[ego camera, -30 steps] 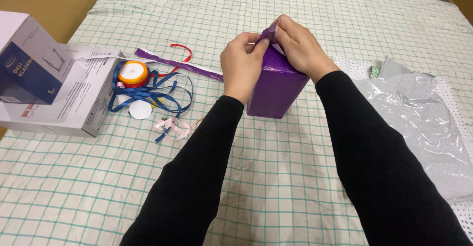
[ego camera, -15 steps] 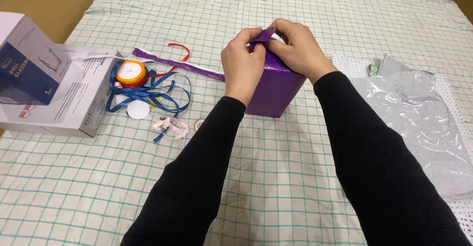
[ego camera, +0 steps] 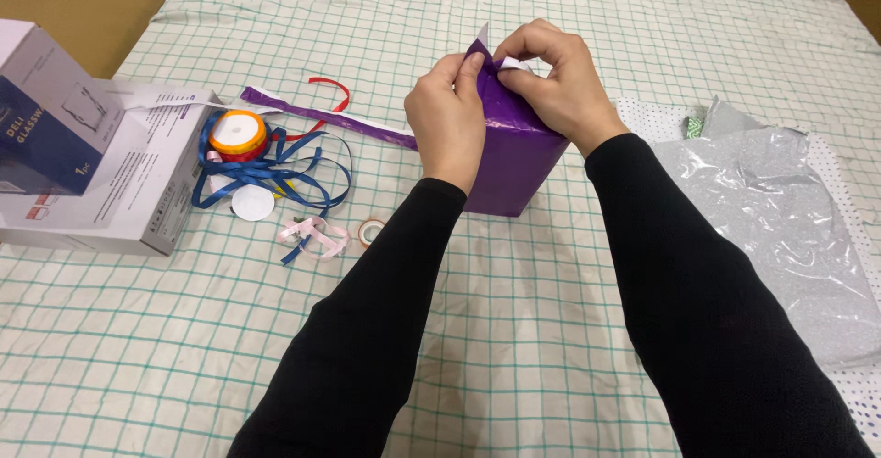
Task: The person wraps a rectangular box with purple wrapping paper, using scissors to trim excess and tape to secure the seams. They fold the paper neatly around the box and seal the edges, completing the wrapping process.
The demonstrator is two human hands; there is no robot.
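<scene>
While both hands are working at the top centre of the frame, the scene is reading so:
Box: purple wrapped box (ego camera: 509,160) is standing on the checked cloth (ego camera: 514,329), centre of the frame.
Left hand: left hand (ego camera: 448,118) is pressing against the box's left side, fingers pinching the paper flap (ego camera: 479,50) at its top.
Right hand: right hand (ego camera: 560,82) is resting on the box top, fingers pinching the same flap's white edge.
Left of frame: ribbon spool (ego camera: 237,135), blue ribbon (ego camera: 275,169), grey carton (ego camera: 119,183).
Right of frame: silver paper (ego camera: 780,229) is lying flat.
</scene>
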